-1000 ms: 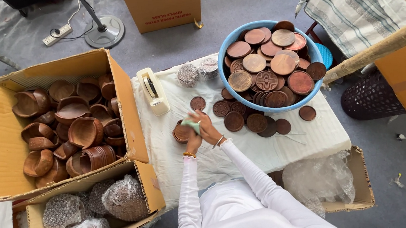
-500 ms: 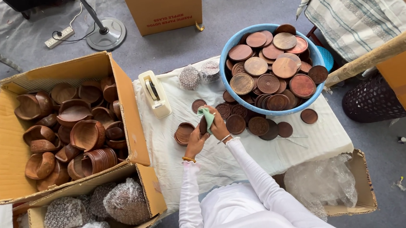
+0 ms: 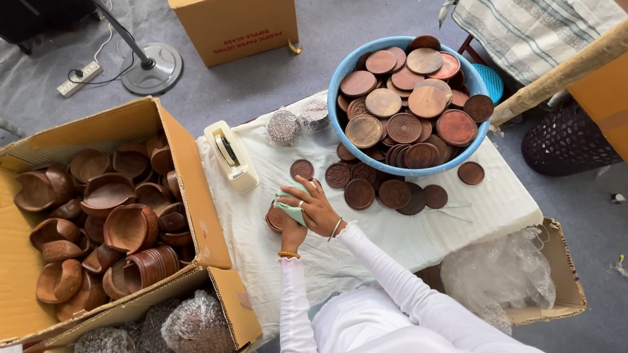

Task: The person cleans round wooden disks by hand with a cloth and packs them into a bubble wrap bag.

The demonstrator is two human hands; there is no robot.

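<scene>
My left hand (image 3: 289, 231) grips a small wooden disc (image 3: 275, 218) at the desk (image 3: 381, 231) edge, around 7 o'clock of the blue basin (image 3: 340, 132); my right hand (image 3: 315, 205) presses a green cloth (image 3: 291, 205) onto it. The disc looks stiff, light and smooth, so I'd pinch the rim.

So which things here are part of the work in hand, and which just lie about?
In hand:
- left hand
- right hand
- green cloth
- small wooden piece

Lying about:
- tape dispenser
- blue basin of discs
- box of wooden bowls
- fan base
</scene>
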